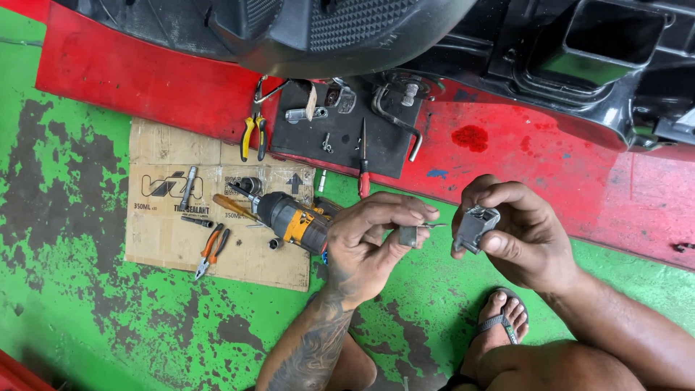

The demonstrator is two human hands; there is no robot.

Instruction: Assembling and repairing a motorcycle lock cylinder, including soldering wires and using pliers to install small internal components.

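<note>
My left hand (373,242) pinches a small grey metal piece (409,235) between thumb and fingers, held over the green floor. My right hand (510,232) grips a grey plastic connector-like part (476,228), its end turned toward the left hand. The two parts are close together but a small gap shows between them. A thin metal tip pokes out beside the left fingers toward the grey part.
A flattened cardboard sheet (174,239) lies at left with a yellow-black power drill (293,217), orange-handled pliers (211,250) and screwdrivers. Yellow-handled pliers (253,136) and a black mat (340,134) with metal bits rest on the red ledge. Black vehicle bodywork (550,51) looms above. My sandalled foot (499,318) is below.
</note>
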